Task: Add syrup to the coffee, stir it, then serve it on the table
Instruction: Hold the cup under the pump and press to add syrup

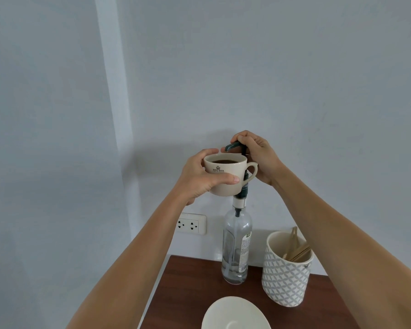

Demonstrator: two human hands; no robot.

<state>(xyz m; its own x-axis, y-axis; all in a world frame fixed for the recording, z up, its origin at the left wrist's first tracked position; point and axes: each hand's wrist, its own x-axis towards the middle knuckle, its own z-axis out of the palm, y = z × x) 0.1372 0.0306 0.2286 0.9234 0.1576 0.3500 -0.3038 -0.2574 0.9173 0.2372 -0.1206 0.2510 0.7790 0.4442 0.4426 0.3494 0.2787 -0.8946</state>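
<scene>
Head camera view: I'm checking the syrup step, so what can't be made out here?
- Pump top: covered by the right hand.
- Syrup flow: none visible, nozzle tip too small.
- Mug left side: hidden by the left hand.
- Saucer: cut by bottom edge.
- Bottle label: too small.

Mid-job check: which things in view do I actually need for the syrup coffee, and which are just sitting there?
Needed: cup of coffee in left hand; syrup bottle, right hand on its pump; wooden stirrers; saucer; table.
Idle: wall socket.

"ROYAL" on the cup (223,179)
</scene>
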